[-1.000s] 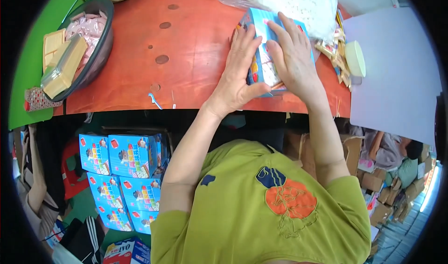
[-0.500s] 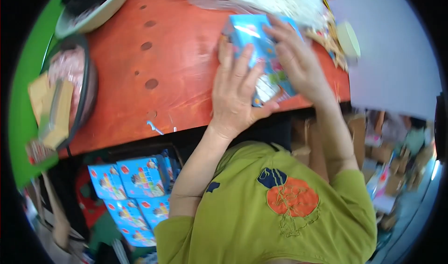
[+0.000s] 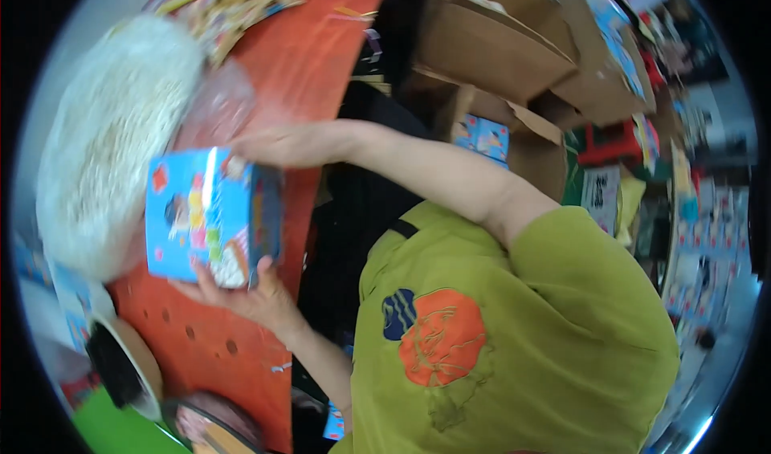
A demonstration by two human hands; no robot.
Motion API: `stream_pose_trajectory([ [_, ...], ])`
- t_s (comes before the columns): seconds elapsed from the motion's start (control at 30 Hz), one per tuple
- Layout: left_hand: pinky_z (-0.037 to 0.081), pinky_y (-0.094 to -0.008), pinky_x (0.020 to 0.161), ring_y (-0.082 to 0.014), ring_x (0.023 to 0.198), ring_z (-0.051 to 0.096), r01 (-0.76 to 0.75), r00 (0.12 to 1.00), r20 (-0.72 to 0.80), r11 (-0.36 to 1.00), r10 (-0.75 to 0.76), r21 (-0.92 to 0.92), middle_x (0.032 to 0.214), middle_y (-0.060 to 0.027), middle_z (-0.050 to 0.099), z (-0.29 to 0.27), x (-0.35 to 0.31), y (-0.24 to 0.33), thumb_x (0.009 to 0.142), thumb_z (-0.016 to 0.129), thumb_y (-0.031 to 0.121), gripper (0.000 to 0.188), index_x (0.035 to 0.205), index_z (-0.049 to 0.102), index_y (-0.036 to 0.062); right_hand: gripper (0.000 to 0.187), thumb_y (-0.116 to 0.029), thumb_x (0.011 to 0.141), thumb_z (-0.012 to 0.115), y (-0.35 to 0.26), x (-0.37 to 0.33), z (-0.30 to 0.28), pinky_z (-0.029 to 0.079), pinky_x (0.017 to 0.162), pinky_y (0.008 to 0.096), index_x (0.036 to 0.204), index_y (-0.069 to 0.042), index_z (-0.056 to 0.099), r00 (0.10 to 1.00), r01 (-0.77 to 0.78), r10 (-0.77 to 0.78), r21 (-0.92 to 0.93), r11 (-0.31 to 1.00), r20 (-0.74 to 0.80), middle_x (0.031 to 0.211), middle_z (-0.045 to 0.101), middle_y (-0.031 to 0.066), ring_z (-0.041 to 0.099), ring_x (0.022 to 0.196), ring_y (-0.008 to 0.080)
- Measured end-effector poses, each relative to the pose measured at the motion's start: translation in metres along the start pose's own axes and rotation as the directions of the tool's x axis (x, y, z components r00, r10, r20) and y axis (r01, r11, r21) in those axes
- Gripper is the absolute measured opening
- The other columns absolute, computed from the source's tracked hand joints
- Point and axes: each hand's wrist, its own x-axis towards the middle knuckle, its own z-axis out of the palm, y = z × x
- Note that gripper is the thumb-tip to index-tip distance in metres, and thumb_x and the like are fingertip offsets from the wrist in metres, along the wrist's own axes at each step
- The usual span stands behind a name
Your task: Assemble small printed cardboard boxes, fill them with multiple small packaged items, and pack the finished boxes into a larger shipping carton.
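A blue printed carton (image 3: 181, 213) with colourful pictures on its face is held between both my hands over the orange table. My left hand (image 3: 253, 297) grips its lower edge, with the thumb on one side and the fingers along the bottom. My right hand (image 3: 269, 145) is at its upper corner; most of those fingers are hidden by the carton. Beside the carton lies a big clear plastic bag of whitish material (image 3: 112, 133).
The orange table (image 3: 277, 69) runs along the left. Below it are a pale basin with something black (image 3: 144, 374) and a dark-rimmed tub (image 3: 213, 422). Open brown cardboard boxes (image 3: 494, 48) stand at upper right, one holding blue cartons (image 3: 484, 139). More packages line the far right.
My view has swung right, so the table now lies at the left and cardboard boxes appear. My hands, formerly laid on the carton at the table, now grip it by its edges.
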Motion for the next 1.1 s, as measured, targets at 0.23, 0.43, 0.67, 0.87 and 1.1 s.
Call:
stream_pose_trajectory([
  [0.23,0.029,-0.0583,0.121,-0.0390,0.151,0.024,-0.053,0.992,0.116,0.999,0.052,0.002,0.167,-0.0196,0.012,0.000,-0.005,0.000,0.087,0.084,0.033,0.083,0.153,0.039,0.0116,0.078,-0.064,0.103,0.041,-0.007,0.009,0.004,0.031,0.119,0.0430,0.150,-0.001,0.044,0.989,-0.103,0.076,0.215,0.971,0.128,0.150,0.046,0.0179,0.042,0.142,0.0306],
  [0.43,0.034,-0.0602,0.117,-0.0424,0.149,0.030,-0.191,0.974,0.150,0.973,0.172,0.127,0.163,-0.0261,0.025,0.001,-0.014,0.021,0.093,0.076,0.042,0.075,0.151,0.042,0.0066,0.098,-0.075,0.091,0.055,-0.004,-0.051,-0.012,0.035,0.114,0.0470,0.152,-0.001,0.039,0.971,-0.231,0.205,0.254,0.939,0.122,0.152,0.041,0.0267,0.042,0.141,0.0382],
  [0.67,0.034,-0.0638,0.114,-0.0479,0.149,0.029,-0.353,0.897,0.314,0.932,0.311,0.086,0.162,-0.0307,0.024,0.056,-0.012,0.062,0.097,0.068,0.049,0.077,0.152,0.037,0.0056,0.114,-0.078,0.080,0.066,0.002,-0.138,-0.060,0.028,0.119,0.0502,0.159,-0.005,0.027,0.955,-0.268,0.296,0.354,0.896,-0.026,0.159,0.030,0.0280,0.030,0.148,0.0430],
  [0.87,0.037,-0.0626,0.113,-0.0497,0.146,0.032,-0.482,0.798,0.445,0.874,0.407,0.065,0.160,-0.0361,0.024,0.110,0.001,0.111,0.095,0.065,0.061,0.087,0.149,0.036,-0.0001,0.117,-0.062,0.081,0.077,0.023,-0.195,-0.107,0.027,0.121,0.0387,0.159,0.003,0.019,0.985,-0.098,0.163,0.614,0.783,-0.051,0.158,0.033,0.0246,0.031,0.149,0.0331],
  [1.1,0.038,-0.0635,0.112,-0.0511,0.147,0.028,-0.498,0.608,0.613,0.844,0.505,-0.200,0.161,-0.0360,0.017,0.201,-0.005,0.153,0.083,0.078,0.061,0.098,0.150,0.035,0.0034,0.094,-0.035,0.092,0.074,0.052,-0.285,-0.143,0.036,0.115,0.0354,0.160,-0.001,0.020,0.923,0.129,0.249,0.846,0.517,-0.292,0.148,0.045,0.0115,0.042,0.138,0.0205],
])
